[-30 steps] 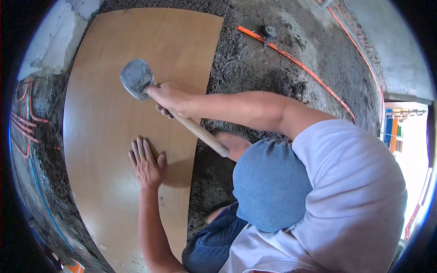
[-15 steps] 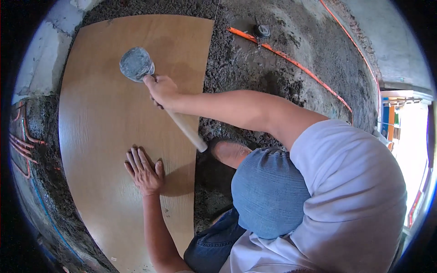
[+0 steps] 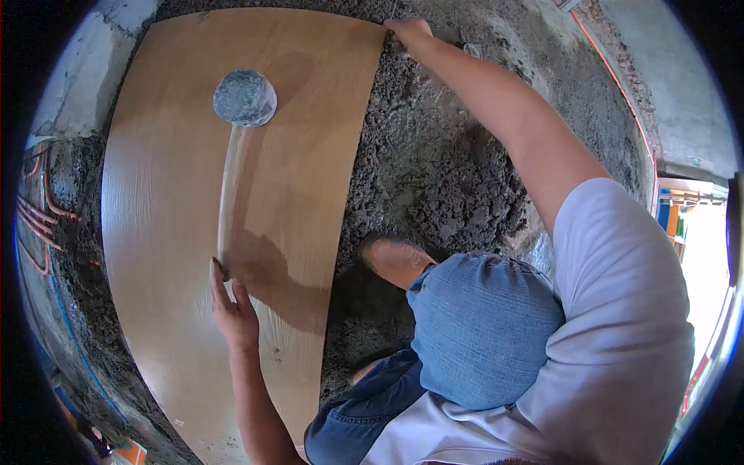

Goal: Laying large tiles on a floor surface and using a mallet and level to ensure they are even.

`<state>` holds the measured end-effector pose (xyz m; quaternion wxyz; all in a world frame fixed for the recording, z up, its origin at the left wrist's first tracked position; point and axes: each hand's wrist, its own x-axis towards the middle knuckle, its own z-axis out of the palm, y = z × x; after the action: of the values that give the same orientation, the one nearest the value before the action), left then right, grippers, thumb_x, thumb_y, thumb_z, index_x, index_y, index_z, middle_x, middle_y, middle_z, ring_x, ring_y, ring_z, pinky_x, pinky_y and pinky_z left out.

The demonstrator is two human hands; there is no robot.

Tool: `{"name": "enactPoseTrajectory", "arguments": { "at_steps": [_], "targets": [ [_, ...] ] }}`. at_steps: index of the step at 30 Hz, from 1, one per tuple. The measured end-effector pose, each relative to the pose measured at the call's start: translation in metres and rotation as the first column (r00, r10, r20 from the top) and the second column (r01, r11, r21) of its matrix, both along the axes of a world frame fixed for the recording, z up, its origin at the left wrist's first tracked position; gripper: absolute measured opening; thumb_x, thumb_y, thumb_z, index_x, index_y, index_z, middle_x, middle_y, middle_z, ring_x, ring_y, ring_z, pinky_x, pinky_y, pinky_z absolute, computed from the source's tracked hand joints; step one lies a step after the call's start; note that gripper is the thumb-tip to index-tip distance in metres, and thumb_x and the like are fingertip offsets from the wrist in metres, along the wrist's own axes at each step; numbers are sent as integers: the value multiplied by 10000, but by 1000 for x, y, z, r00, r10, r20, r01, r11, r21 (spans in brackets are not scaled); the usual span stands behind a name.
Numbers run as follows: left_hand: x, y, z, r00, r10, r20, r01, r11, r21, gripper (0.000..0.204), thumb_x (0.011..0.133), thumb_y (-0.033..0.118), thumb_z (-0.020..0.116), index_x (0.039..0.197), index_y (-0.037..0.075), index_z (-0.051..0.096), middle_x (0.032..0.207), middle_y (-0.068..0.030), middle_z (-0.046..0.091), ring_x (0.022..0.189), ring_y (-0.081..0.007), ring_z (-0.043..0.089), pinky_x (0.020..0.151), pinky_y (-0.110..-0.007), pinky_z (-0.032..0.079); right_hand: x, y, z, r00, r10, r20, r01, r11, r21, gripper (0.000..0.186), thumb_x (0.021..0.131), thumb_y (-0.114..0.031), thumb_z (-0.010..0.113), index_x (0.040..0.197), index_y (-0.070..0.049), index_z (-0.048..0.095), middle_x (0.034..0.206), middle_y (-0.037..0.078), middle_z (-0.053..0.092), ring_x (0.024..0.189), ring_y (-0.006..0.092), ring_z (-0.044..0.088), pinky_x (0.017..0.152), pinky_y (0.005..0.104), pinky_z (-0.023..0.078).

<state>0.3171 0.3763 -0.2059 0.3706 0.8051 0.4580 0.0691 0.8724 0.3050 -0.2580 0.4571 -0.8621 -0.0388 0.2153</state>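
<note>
A mallet point(image 3: 246, 98) with a grey, dirty round head and a long pale handle extends over a wide wood-faced board point(image 3: 170, 201). The end of the handle is between the fingers and thumb of my left hand point(image 3: 235, 316), low over the board's near half. The mallet casts a shadow on the board beside it. My right hand point(image 3: 411, 39) reaches out to the board's far right corner, its fingers drawn together there. What they pinch is too small to make out.
Rough, wet-looking mortar point(image 3: 442, 178) surrounds the board. My foot point(image 3: 395, 262) rests on it beside the board's right edge. Orange pipes point(image 3: 37, 225) and a blue line point(image 3: 74, 333) run along the left. A pale wall block point(image 3: 81, 77) stands at the far left.
The mallet has passed from my right hand to my left, which has come up off the board. My right arm has stretched away to the far right corner, covering the orange pipe there.
</note>
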Motion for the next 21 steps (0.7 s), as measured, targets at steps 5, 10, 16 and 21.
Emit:
{"name": "enactPoseTrajectory", "arguments": {
  "at_steps": [5, 10, 16, 21],
  "targets": [
    [-9, -6, -1, 993, -81, -80, 98, 970, 224, 497, 915, 147, 504, 1358, -8, 339, 1357, -225, 404, 1239, -378, 410, 996, -422, 367, 64, 0, -29, 990, -139, 20, 136, 986, 98, 247, 781, -240, 705, 706, -27, 605, 686, 64, 577, 584, 177, 529, 560, 358, 456],
    [-50, -26, 5, 984, 70, -165, -20, 958, 287, 469, 930, 126, 473, 1345, -43, 336, 1352, -245, 401, 1237, -390, 410, 1002, -428, 365, 43, 3, -17, 979, -158, -126, 177, 972, 152, 218, 850, -151, 623, 1015, -14, 583, 900, 92, 611, 833, 238, 606, 780, 369, 500],
    [-88, -60, -1, 988, 124, -87, -85, 929, 359, 412, 920, 75, 483, 1299, -57, 386, 1287, -237, 468, 1177, -364, 479, 974, -409, 404, 9, 19, 33, 881, -218, -419, 298, 945, 135, 350, 936, -211, 505, 1246, -52, 478, 1231, 154, 484, 1087, 294, 508, 973, 414, 423],
    [-119, -91, -15, 995, 100, 0, -92, 922, 375, 283, 886, 30, 536, 1157, -47, 517, 1089, -188, 604, 962, -312, 609, 816, -359, 498, -23, -18, 0, 864, 13, -504, 195, 913, 357, 367, 906, -196, 548, 1230, -54, 454, 1191, 129, 511, 1083, 267, 528, 908, 389, 470]
  ]
}}
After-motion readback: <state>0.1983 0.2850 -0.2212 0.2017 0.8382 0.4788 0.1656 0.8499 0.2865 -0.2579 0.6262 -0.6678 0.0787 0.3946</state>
